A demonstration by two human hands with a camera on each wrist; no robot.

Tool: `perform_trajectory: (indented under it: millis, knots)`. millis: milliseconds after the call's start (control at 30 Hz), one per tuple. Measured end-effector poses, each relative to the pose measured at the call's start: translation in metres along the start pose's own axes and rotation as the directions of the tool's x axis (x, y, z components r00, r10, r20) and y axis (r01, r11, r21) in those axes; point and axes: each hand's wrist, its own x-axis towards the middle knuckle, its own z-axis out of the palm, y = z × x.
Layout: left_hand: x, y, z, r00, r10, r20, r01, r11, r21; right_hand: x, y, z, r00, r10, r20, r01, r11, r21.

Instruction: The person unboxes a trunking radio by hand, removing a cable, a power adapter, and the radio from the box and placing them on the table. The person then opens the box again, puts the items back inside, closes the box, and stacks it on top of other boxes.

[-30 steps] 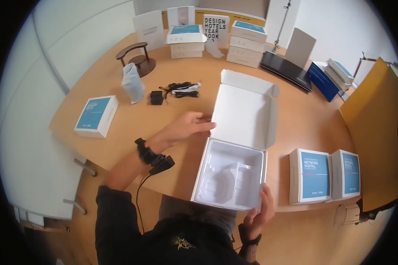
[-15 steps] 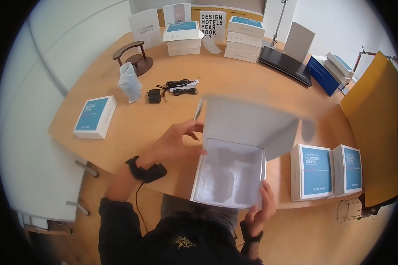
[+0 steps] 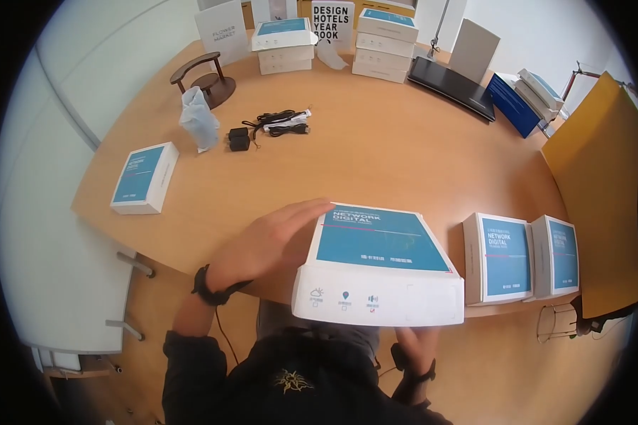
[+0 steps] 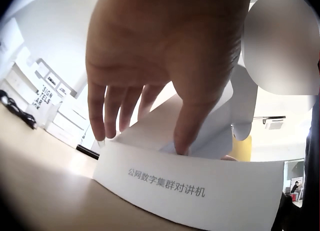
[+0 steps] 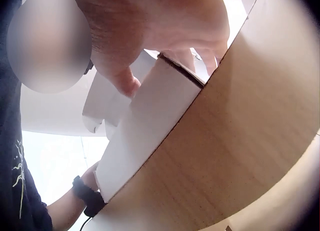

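A white carton box with a blue printed lid sits at the table's near edge. Its lid slants over the tray with the front flap facing me. In the left wrist view, a gap shows between the lid and the box's side wall. My left hand is at the left side, fingers extended and thumb tip just over the wall. My right hand, partly hidden under the flap, grips the near right corner; the right wrist view shows its thumb inside the front wall.
Two similar boxes stand to the right, another at the far left. Black adapters and cables, a plastic-wrapped item and a wooden stand lie beyond. Stacked boxes and a black laptop are at the back.
The lid has swung from standing wide back to slanting over the tray, hiding the inside. My left hand has moved down along the left side; the right hand stays at the corner.
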Motion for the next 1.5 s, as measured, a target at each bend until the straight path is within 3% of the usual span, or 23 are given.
perform_trajectory:
  millis: [67, 167, 233, 300, 367, 400, 433, 500, 533, 667, 733, 833, 867, 933, 1067, 1167, 1267, 1333, 1400, 1500]
  knots:
    - [-0.01, 0.0, -0.004, 1.0, -0.01, 0.009, 0.01, 1.0, 0.005, -0.003, 0.005, 0.001, 1.0, -0.018, -0.016, 0.018, 0.999, -0.029]
    - [-0.021, 0.0, -0.008, 0.992, 0.092, 0.086, -0.091, 0.996, -0.016, 0.012, -0.004, 0.007, 0.997, -0.05, -0.065, 0.044, 0.995, -0.093]
    - [-0.028, 0.006, -0.006, 0.986, 0.005, 0.167, 0.005, 0.998, -0.059, 0.028, -0.021, 0.01, 0.993, -0.115, -0.038, 0.112, 0.991, -0.076]
    - [-0.032, 0.003, -0.008, 0.982, 0.025, 0.186, -0.018, 0.999, -0.041, 0.028, -0.026, 0.005, 0.995, -0.099, -0.01, 0.097, 0.988, -0.123]
    - [-0.034, 0.0, -0.006, 0.979, 0.04, 0.201, -0.036, 0.999, -0.022, 0.026, -0.029, 0.004, 0.982, -0.187, -0.004, 0.187, 0.982, 0.019]
    - [-0.035, -0.004, -0.003, 0.98, 0.044, 0.194, -0.037, 0.999, -0.036, 0.023, -0.036, 0.006, 0.998, -0.049, -0.032, 0.055, 0.974, 0.22]
    - [-0.036, -0.006, -0.001, 0.981, 0.047, 0.187, -0.038, 0.998, -0.05, 0.022, -0.028, 0.003, 0.999, -0.041, -0.034, 0.047, 0.975, 0.219]
    - [-0.037, -0.004, 0.005, 0.983, -0.002, 0.185, 0.019, 0.996, -0.091, 0.02, -0.005, -0.007, 0.933, -0.337, 0.123, 0.335, 0.942, 0.038]
    - [-0.037, -0.002, 0.008, 0.982, -0.05, 0.18, 0.073, 0.989, -0.127, 0.023, -0.018, -0.011, 0.906, -0.343, 0.25, 0.405, 0.875, -0.267]
    - [-0.043, 0.005, 0.022, 0.992, -0.075, 0.097, 0.081, 0.995, -0.059, 0.015, -0.026, -0.009, 0.922, -0.274, 0.273, 0.368, 0.841, -0.396]
    - [-0.045, 0.017, 0.025, 0.991, -0.127, 0.03, 0.125, 0.99, 0.059, 0.012, -0.035, -0.01, 0.921, -0.255, 0.295, 0.373, 0.795, -0.478]
    - [-0.056, 0.015, 0.028, 0.999, -0.043, 0.004, 0.042, 0.991, 0.126, 0.011, -0.033, -0.013, 0.92, -0.231, 0.317, 0.35, 0.849, -0.396]
    - [-0.061, 0.015, 0.027, 0.999, -0.051, 0.005, 0.05, 0.991, 0.121, 0.011, -0.031, -0.015, 0.911, -0.229, 0.344, 0.358, 0.854, -0.378]
    - [-0.072, 0.019, 0.023, 0.999, -0.02, 0.05, 0.024, 0.997, -0.08, 0.011, -0.034, -0.02, 0.908, -0.193, 0.371, 0.322, 0.89, -0.324]
    - [-0.09, 0.021, 0.03, 0.997, -0.067, 0.049, 0.07, 0.995, -0.077, 0.021, -0.044, -0.032, 0.865, -0.141, 0.482, 0.262, 0.946, -0.194]
    - [-0.101, 0.023, 0.03, 0.992, -0.125, 0.03, 0.128, 0.974, -0.187, 0.029, -0.043, -0.046, 0.806, -0.127, 0.578, 0.217, 0.972, -0.089]
    - [-0.109, 0.029, 0.03, 0.988, -0.146, 0.061, 0.154, 0.974, -0.169, 0.027, -0.044, -0.046, 0.832, -0.084, 0.548, 0.184, 0.974, -0.13]
    - [-0.114, 0.029, 0.044, 0.99, -0.137, -0.045, 0.128, 0.98, -0.151, 0.023, -0.043, -0.042, 0.849, -0.078, 0.522, 0.187, 0.969, -0.16]
    - [-0.117, 0.024, 0.055, 0.985, -0.147, -0.088, 0.138, 0.985, -0.1, 0.019, -0.038, -0.038, 0.877, -0.106, 0.469, 0.256, 0.929, -0.268]
    - [-0.117, 0.025, 0.06, 0.975, -0.159, -0.157, 0.151, 0.987, -0.059, 0.017, -0.037, -0.036, 0.884, -0.138, 0.447, 0.285, 0.917, -0.28]
